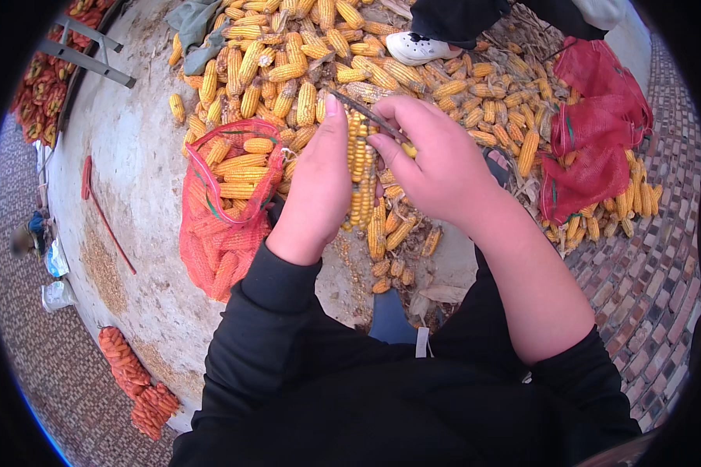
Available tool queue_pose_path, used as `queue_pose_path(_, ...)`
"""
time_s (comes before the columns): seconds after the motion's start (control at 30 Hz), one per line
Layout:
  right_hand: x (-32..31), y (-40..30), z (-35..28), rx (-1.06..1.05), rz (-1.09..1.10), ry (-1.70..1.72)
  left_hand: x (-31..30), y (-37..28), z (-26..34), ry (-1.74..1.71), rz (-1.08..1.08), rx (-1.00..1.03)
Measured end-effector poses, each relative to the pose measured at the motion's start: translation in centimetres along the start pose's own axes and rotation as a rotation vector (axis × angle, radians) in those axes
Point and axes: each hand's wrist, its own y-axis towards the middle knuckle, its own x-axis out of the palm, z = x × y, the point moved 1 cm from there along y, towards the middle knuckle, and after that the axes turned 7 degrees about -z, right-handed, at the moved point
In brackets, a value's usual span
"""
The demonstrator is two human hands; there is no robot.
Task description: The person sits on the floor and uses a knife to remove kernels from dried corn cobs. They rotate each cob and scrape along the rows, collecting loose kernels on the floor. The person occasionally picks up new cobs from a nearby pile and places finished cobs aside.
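My left hand (pixel 321 181) grips a yellow ear of corn (pixel 360 160), held upright with its lower end pointing towards my lap. Some darker kernels and gaps show along its rows. Pinched between the thumb and fingers of my right hand (pixel 432 154) is a thin dark pointed tool (pixel 365 110), lying slantwise across the top of the ear. A bit of yellow shows beside my right fingers; I cannot tell whether it belongs to the tool. Left of my left hand stands an open red mesh sack (pixel 222 251), filled with husked ears.
Beyond my hands spreads a large corn pile (pixel 304 64), with another person's white clog (pixel 415 48) on it. Red mesh sacking (pixel 590 134) drapes over ears at right. A red long-handled tool (pixel 108 213) lies on the concrete at left. Filled sacks (pixel 125 362) lie lower left.
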Motion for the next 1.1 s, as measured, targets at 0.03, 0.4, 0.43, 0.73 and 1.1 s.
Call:
queue_pose_path(0.03, -0.1, 0.0, 0.0, -0.001, -0.021, 0.015, 0.0, 0.0, -0.1, -0.018, -0.007, -0.009)
queue_pose_path(0.4, -0.9, -0.1, 0.5, 0.012, -0.157, 0.134, 0.1, -0.6, 0.5, -0.055, -0.031, -0.100)
queue_pose_path(0.43, -0.9, -0.1, 0.6, 0.001, -0.150, 0.130, 0.4, -0.7, 0.7, -0.068, -0.034, -0.105)
queue_pose_path(0.73, -0.8, 0.2, 0.5, -0.056, -0.146, 0.053, -0.1, -0.5, 0.7, 0.009, 0.034, -0.098)
queue_pose_path(1.1, -1.1, -0.1, 0.3, 0.032, -0.243, -0.039, -0.3, -0.9, 0.7, 0.054, -0.007, -0.149)
